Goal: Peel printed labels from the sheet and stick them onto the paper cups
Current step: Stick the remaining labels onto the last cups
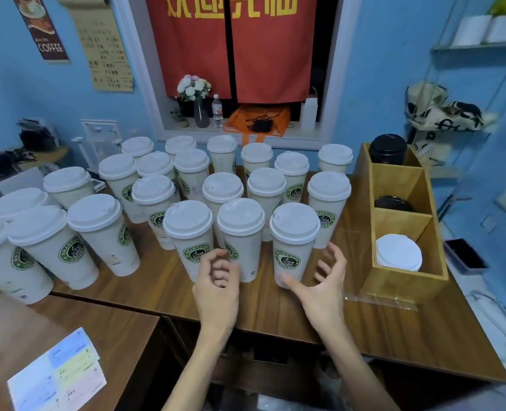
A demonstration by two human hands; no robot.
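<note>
Head camera, looking down at a wooden counter crowded with lidded paper cups bearing green coffee logos. Two bare forearms reach in from below. The left hand hangs in front of the middle front cup, fingers loosely curled, holding nothing. The right hand is spread wide beside the right front cup, thumb near its base; contact is unclear. The label sheet, with pastel printed stickers, lies on a lower table at bottom left, well apart from both hands. The cups look light and easily tipped, best steadied around the wall; the stickers look thin and floppy, best lifted by a corner.
</note>
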